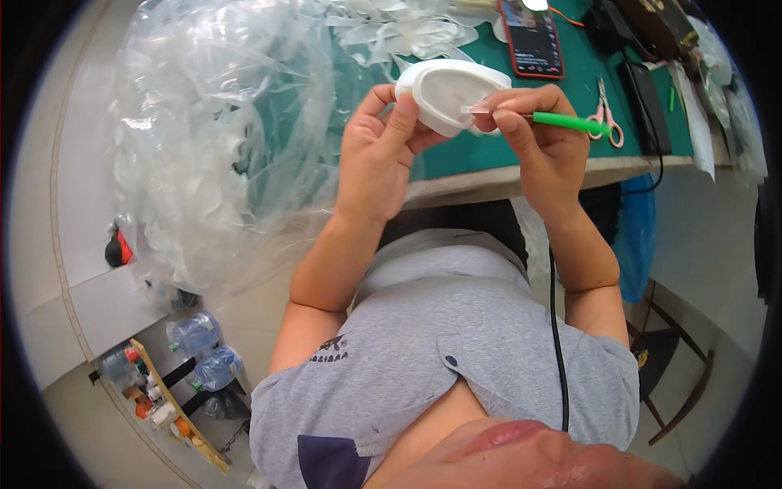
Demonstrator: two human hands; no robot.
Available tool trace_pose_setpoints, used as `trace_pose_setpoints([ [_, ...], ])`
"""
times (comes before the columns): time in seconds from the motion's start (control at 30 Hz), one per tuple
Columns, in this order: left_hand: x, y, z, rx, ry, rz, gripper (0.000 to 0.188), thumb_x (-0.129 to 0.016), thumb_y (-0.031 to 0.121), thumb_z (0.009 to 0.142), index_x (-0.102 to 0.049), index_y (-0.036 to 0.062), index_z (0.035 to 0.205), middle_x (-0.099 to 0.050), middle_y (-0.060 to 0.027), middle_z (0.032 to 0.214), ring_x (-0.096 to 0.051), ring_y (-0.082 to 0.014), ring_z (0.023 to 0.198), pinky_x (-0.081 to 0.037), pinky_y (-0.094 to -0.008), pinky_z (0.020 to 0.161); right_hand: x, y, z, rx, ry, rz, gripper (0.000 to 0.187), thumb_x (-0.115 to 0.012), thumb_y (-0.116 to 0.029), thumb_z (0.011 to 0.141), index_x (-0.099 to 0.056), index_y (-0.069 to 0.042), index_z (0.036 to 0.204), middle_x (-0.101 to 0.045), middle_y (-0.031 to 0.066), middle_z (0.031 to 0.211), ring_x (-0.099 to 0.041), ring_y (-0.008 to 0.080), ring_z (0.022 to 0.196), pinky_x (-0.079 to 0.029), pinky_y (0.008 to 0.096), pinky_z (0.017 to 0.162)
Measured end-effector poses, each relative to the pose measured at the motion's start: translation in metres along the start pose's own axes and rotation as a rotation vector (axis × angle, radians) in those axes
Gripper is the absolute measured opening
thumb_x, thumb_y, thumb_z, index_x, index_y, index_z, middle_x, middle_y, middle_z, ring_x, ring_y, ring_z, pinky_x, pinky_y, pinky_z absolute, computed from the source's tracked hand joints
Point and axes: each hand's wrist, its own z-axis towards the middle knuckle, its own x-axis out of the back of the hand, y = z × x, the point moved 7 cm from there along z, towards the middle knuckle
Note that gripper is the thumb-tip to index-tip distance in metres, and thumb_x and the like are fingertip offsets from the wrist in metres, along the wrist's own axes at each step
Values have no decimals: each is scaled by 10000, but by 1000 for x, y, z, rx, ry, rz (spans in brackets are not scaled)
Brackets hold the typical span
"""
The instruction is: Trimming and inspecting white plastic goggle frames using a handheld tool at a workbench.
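My left hand (381, 151) grips a white oval plastic piece (436, 72) by its left side, thumb on the near rim and fingers behind. The piece has a raised rim and a paler, translucent-looking middle, and it is held tilted above the table's front edge. In my right hand (547, 143) is a slim tool with a bright green handle (566, 122) and a thin dark shaft. The right fingertips are closed at the oval's right rim. A small clear bit (474, 109) shows there; whether it belongs to the tool or the oval I cannot tell.
Clear plastic bags (212, 122) with white pieces cover the left of the green tabletop (468, 163). Loose white pieces (399, 33) lie behind. A red-edged phone (533, 41), pink-handled scissors (603, 118) and a black box with a cable (646, 106) are at right.
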Motion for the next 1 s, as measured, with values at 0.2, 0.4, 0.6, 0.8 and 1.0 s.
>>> trace_pose_setpoints([
  [0.2,22,6,-7,38,-11,-209,305,-560,175,935,-479,-27,1148,-614,-160,1108,-618,-232,1012,-520,-382,895,-40,-4,16,132,-54,-192,113,-615,-40,883,-543,-1,960,-657,162,963,-631,184,908,-498,285,813],
  [0.4,35,5,-2,11,3,-225,270,-575,146,924,-528,4,1149,-616,-107,1124,-606,-204,1028,-522,-366,885,-55,1,24,221,-119,-411,126,-646,-29,855,-566,-4,949,-670,126,962,-627,155,874,-497,268,774],
  [0.6,37,3,5,-30,42,-207,224,-603,112,905,-580,9,1103,-631,-98,1087,-615,-181,983,-525,-343,858,-57,-1,26,365,-143,-571,156,-670,-5,821,-577,-19,946,-672,128,974,-637,196,844,-507,282,725],
  [0.8,37,10,5,-259,87,-53,198,-618,30,881,-618,-6,1076,-659,-93,1014,-622,-159,928,-501,-300,836,-55,-5,32,488,-210,-701,162,-654,16,827,-570,-26,959,-671,150,1000,-652,220,867,-519,302,729],
  [1.0,49,22,7,-242,-49,-406,220,-543,-72,832,-580,0,1036,-629,-151,1064,-586,-239,1025,-404,-378,973,38,-2,75,535,247,-533,64,-528,-30,931,-508,11,977,-674,186,945,-676,192,833,-556,286,758],
])
